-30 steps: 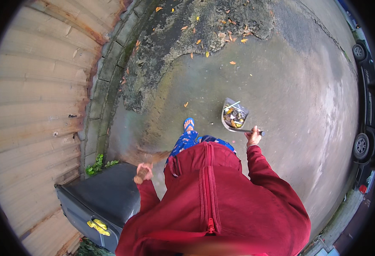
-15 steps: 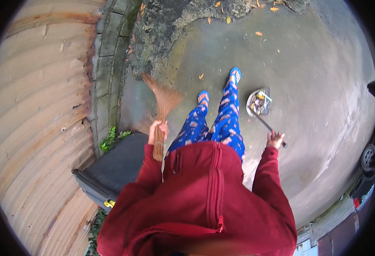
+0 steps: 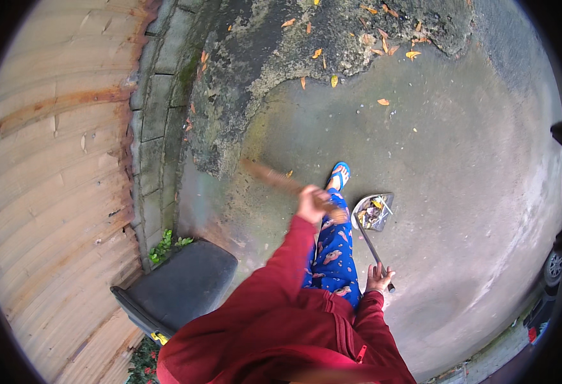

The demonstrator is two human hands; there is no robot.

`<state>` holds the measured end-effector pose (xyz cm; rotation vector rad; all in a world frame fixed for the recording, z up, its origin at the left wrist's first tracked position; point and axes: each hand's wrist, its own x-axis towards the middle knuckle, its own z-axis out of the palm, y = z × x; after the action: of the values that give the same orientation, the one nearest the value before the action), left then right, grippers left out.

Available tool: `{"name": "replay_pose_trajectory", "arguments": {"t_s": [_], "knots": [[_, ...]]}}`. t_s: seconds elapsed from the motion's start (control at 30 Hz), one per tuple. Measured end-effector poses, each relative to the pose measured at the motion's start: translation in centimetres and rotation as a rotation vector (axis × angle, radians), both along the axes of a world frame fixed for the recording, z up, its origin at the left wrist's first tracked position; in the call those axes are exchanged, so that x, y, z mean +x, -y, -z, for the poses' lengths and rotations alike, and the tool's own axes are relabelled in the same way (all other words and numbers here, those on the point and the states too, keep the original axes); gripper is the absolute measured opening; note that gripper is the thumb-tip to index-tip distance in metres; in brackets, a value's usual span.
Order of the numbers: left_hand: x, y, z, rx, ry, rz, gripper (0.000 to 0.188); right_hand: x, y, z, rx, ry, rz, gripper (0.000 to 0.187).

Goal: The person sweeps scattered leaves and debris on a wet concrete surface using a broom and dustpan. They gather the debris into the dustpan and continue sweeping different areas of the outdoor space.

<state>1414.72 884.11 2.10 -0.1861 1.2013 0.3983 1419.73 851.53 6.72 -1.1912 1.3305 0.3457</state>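
Just left of the middle, the person's left hand (image 3: 311,203) was closed firmly around a brown broom (image 3: 280,180), its handle end lying across the view of the blue patterned trousers (image 3: 333,259) and its other end pointing far and left, too blurred to tell whether it touched the ground. To the right, the right hand (image 3: 378,279) had the near end of a dark dustpan handle (image 3: 369,242) in a loose grip, the fingers partly spread around it. The dustpan (image 3: 377,227) sat at the far end of that handle, right of the trousers, with leaves and pale sticks in it; whether it rested on the concrete (image 3: 447,166) was hard to tell. A blue sandal (image 3: 340,173) was on the foot just beyond, left of the pan. Near and left stood a dark bin (image 3: 188,281), with a small green plant (image 3: 164,247) beside it and a rusty corrugated wall (image 3: 57,185) farther left. Orange and yellow leaves (image 3: 383,102) lay scattered at the far side, many on a rough, dark patch (image 3: 230,83) of ground.
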Motion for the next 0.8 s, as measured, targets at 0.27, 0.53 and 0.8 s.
{"name": "replay_pose_trajectory", "arguments": {"t_s": [0.27,0.53,0.8], "knots": [[23.4,-12.3,-4.2,-0.371,0.878,-0.342,0.022,0.2,0.3,0.2,0.439,-0.261,0.368,0.063],[11.0,-5.1,-11.1,-0.062,-0.062,0.192,0.034,-1.2,3.7,-3.7,0.601,-0.330,0.015,0.050],[18.2,-16.7,-3.9,-0.308,0.684,-0.130,0.023,1.0,3.1,-12.4,-0.186,0.106,-0.361,0.044]]}}
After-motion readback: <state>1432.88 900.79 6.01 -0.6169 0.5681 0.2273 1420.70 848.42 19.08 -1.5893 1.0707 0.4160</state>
